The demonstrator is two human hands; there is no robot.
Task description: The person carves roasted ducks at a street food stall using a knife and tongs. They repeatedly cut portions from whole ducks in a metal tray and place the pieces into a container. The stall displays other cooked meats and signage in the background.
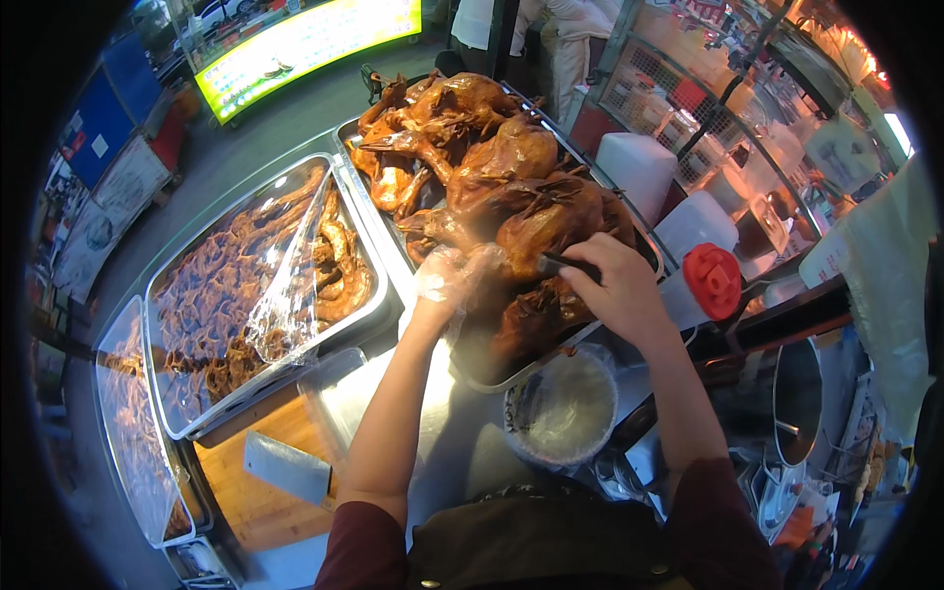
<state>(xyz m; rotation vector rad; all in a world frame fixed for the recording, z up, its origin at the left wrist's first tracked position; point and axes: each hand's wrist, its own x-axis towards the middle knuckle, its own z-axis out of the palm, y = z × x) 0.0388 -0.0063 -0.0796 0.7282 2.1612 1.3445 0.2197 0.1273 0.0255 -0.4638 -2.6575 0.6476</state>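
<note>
Whole browned cooked birds, likely ducks [509,158], are heaped in a metal tray [402,269] before me. My left hand [453,280], in a clear plastic glove, is at the near side of one bird; motion blur and the glove hide how its fingers meet the bird. Bare, my right hand [616,287] grips a small dark tool [566,262] whose tip is close to the same bird's skin. The tool's kind cannot be made out. Below the tray's near edge stands a plastic-lined round tub [560,413].
Film-covered trays of cooked meat [243,258] lie to the left. A cleaver [287,466] rests on a wooden cutting board [258,509]. On the right are a red-lidded container [708,284], white jugs [638,173] and a metal pot [800,402]. People [490,26] stand beyond the trays.
</note>
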